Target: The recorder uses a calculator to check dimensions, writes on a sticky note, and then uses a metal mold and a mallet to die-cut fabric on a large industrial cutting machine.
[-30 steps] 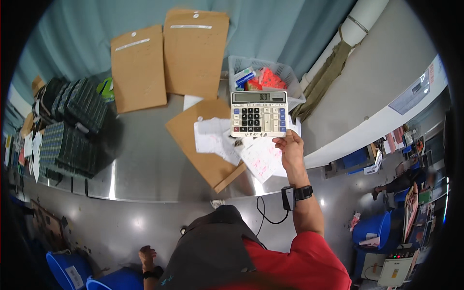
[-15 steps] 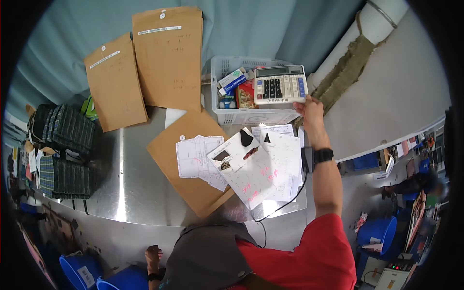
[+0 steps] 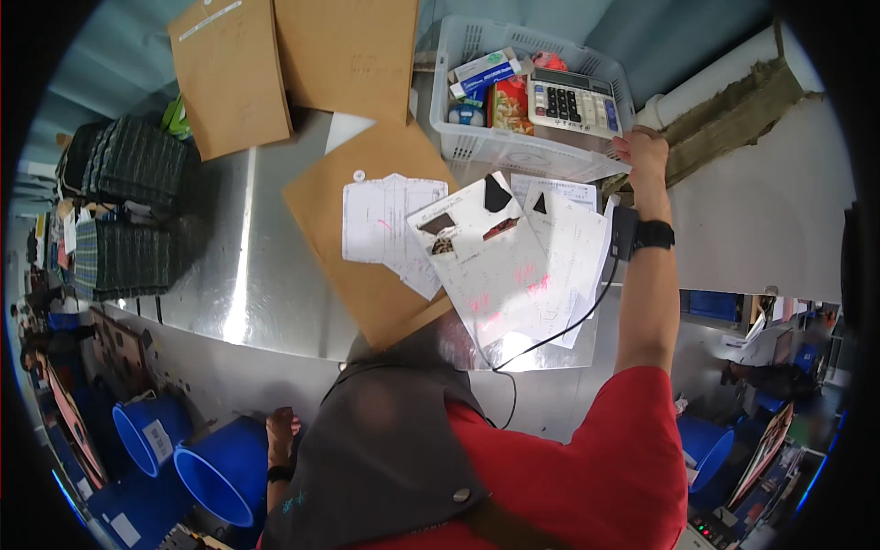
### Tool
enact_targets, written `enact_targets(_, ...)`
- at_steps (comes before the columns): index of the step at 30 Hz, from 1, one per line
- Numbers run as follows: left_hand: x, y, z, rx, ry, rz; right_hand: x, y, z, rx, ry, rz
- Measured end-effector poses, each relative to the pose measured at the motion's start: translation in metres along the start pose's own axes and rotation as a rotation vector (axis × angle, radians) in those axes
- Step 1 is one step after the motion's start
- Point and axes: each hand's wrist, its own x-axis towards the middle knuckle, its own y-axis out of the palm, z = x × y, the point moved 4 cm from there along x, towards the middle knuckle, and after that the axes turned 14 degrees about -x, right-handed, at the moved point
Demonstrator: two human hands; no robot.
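My right hand [image 3: 644, 154] is at the front right corner of a translucent plastic basket [image 3: 513, 149], its fingers curled over the rim close to a white calculator [image 3: 573, 103]. The calculator lies tilted on top of the basket's contents, beside a red packet [image 3: 510, 105] and a small blue-and-white box [image 3: 484, 75]. Down by my side hangs my left hand [image 3: 282, 433], away from the table, its fingers curled in with nothing seen in them. In front of me lie a white sheet with dark fabric swatches [image 3: 486, 266], a cut-out paper diagram [image 3: 390, 225] and a brown envelope [image 3: 321, 206].
Two brown envelopes [image 3: 229, 82] stand against the curtain at the back. Folded checked cloth bundles [image 3: 124, 257] are stacked on the left of the metal table [image 3: 211, 275]. Blue bins [image 3: 220, 472] stand on the floor at left. A black cable [image 3: 568, 330] runs from my right wrist.
The view has tipped downward, so the table and everything on it sit higher. My right hand stays at the basket's corner; my left hand still hangs by my side.
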Motion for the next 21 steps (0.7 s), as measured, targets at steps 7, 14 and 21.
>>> enact_targets(7, -0.003, 0.009, 0.026, -0.254, -0.083, -0.075, -0.168, 0.031, 0.030, -0.020, -0.298, 0.720)
enact_targets(14, -0.015, 0.010, 0.063, -0.318, -0.125, -0.032, -0.446, 0.122, 0.002, -0.225, -0.810, 1.882)
enact_targets(21, -0.004, 0.016, 0.160, -0.560, -0.186, -0.052, -0.547, 0.191, -0.049, -0.515, -0.613, 2.304)
